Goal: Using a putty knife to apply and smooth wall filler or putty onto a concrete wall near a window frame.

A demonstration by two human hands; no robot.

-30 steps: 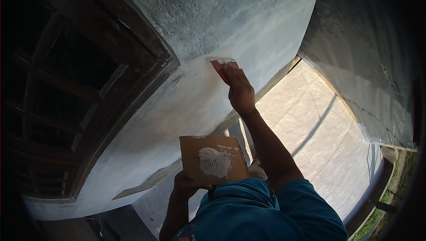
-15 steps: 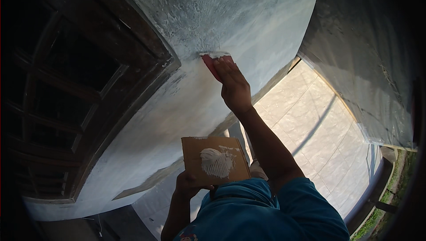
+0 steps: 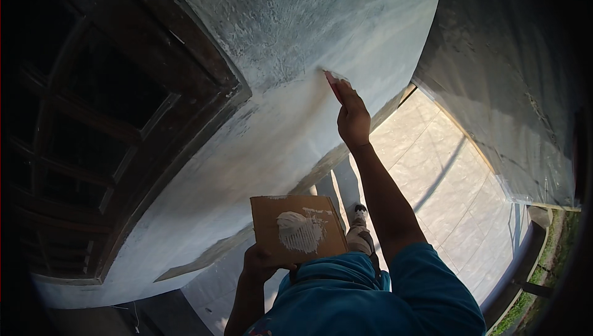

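Observation:
My right hand is closed round a red putty scraper, its edge against the wall and whitish paste showing along it. The wall is patchy grey and white, rougher toward the top. Low in front of my body, my left hand grips the lower left corner of a brown square board. A mound of white putty with ridged marks is spread on the board's middle. Some of the left fingers are hidden beneath the board.
A dark wooden window frame with panes borders the wall on the left. To the right lie pale floor tiles, with a grey sheet-like surface beyond them. My shoe shows below, beside the board.
My right hand has slid the scraper to the right along the wall, and the scraper is now turned more edge-on. The board has stayed nearly in place, dipping slightly.

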